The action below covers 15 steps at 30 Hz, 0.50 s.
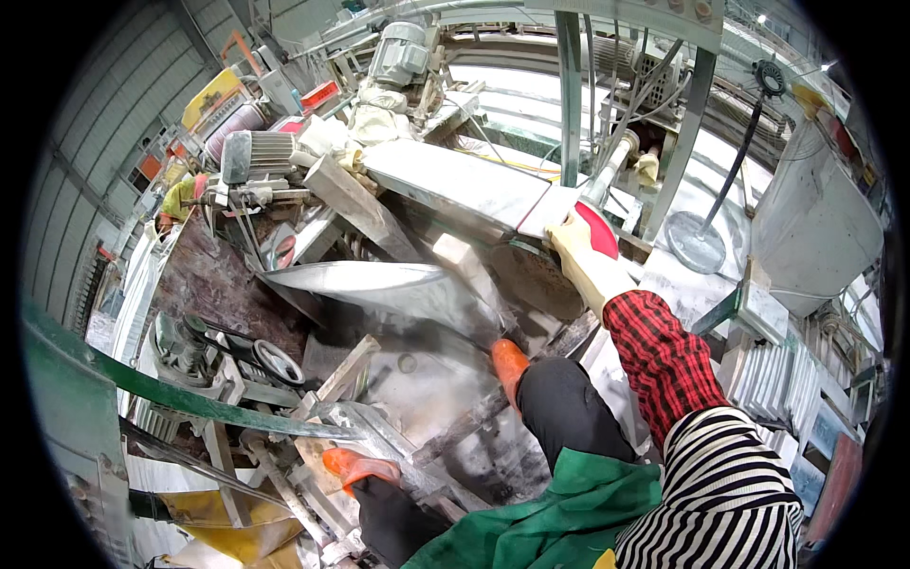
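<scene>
Right hand (580,251) is reaching just left of the red disc (599,230), its fingers curling near the end of the long pale panel (450,183), which is lying left of that disc; whether they are grasping or merely touching, I cannot tell. Working well here probably means keeping fingertips off the disc's rim, steadying the wrist and holding the checked sleeve (659,356) clear. The hand is covering part of the disc and any contact; whether the disc is turning remains unclear. The left hand is not showing.
</scene>
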{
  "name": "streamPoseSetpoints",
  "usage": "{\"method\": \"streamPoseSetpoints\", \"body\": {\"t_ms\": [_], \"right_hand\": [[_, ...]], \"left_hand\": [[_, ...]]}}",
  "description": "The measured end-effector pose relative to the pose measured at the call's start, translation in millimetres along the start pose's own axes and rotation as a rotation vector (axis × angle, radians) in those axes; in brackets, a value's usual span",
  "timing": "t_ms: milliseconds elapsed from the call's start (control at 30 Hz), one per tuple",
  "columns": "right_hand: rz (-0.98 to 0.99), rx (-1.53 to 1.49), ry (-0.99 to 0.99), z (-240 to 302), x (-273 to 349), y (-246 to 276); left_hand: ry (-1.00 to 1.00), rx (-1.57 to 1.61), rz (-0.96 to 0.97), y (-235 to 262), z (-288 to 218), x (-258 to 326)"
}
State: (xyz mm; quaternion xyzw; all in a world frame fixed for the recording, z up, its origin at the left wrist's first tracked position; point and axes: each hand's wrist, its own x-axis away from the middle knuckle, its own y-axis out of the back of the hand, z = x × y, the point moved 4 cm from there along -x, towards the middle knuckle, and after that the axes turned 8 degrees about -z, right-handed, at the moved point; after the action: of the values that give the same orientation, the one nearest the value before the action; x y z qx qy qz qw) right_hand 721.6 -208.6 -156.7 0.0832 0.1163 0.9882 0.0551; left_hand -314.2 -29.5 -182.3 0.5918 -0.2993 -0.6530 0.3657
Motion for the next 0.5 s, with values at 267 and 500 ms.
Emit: {"method": "streamPoseSetpoints", "body": {"t_ms": [267,500], "right_hand": [[0.067,0.279,0.063,-14.9,-35.8,-4.2],[0.126,0.851,0.358,11.6,-10.9,-27.5]], "left_hand": [[0.146,0.007,0.156,8.3,-19.2,2.5],[0.214,0.082,0.172,47.8,-60.9,-12.7]]}}
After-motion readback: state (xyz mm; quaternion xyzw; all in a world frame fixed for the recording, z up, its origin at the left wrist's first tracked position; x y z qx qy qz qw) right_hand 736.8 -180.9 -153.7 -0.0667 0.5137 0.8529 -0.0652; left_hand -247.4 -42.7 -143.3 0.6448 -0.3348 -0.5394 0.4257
